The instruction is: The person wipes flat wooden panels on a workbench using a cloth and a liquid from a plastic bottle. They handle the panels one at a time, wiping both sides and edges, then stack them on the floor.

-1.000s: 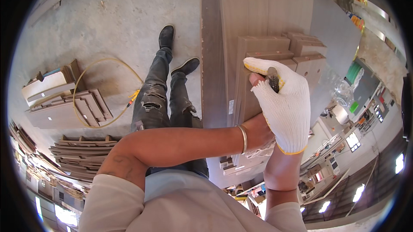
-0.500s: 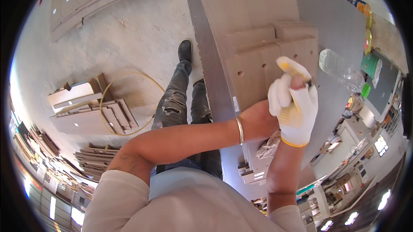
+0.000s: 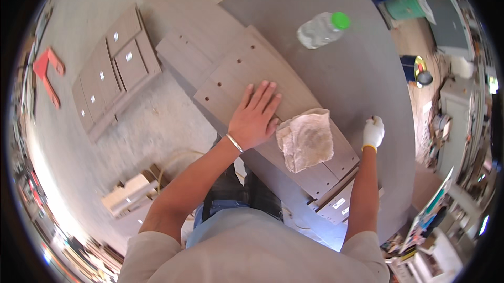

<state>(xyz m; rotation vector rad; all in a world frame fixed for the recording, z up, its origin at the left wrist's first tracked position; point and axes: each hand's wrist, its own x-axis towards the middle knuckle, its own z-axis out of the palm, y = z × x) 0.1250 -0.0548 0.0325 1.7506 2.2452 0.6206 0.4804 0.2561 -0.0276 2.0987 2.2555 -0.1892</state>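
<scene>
I have the bare left hand [image 3: 254, 116] palm down at the centre of the frame, fingers a little spread, resting on a grey-brown rectangular wooden panel with drilled holes [image 3: 286, 94]. That panel lies slantwise, from left of upper centre to the lower right of centre, on a broad, smooth grey table [image 3: 354, 81]. Its long right edge faces a wide bare stretch of tabletop, my roomiest side; its left edge runs close to the table's left border, with the grey concrete floor [image 3: 168, 115] beyond.

My right hand, in a white knitted glove with a yellow cuff [image 3: 373, 132], is right of centre, well apart from the left and nearer the table's curved right rim. Its fingers are curled; I can't tell whether they pinch anything.

A crumpled, pale pinkish cloth [image 3: 305, 140] covers part of the panel just beside my left hand, blocking a slide toward the lower right. A clear plastic bottle with a green cap [image 3: 318, 31] lies at the upper right of centre, in the otherwise open tabletop. Near my right forearm, at the lower right, are narrow boards with white labels [image 3: 338, 204]. More flat brown boards [image 3: 116, 70] lie on the floor at upper left, with an orange-red forked metal piece [image 3: 46, 71] farther left.
</scene>
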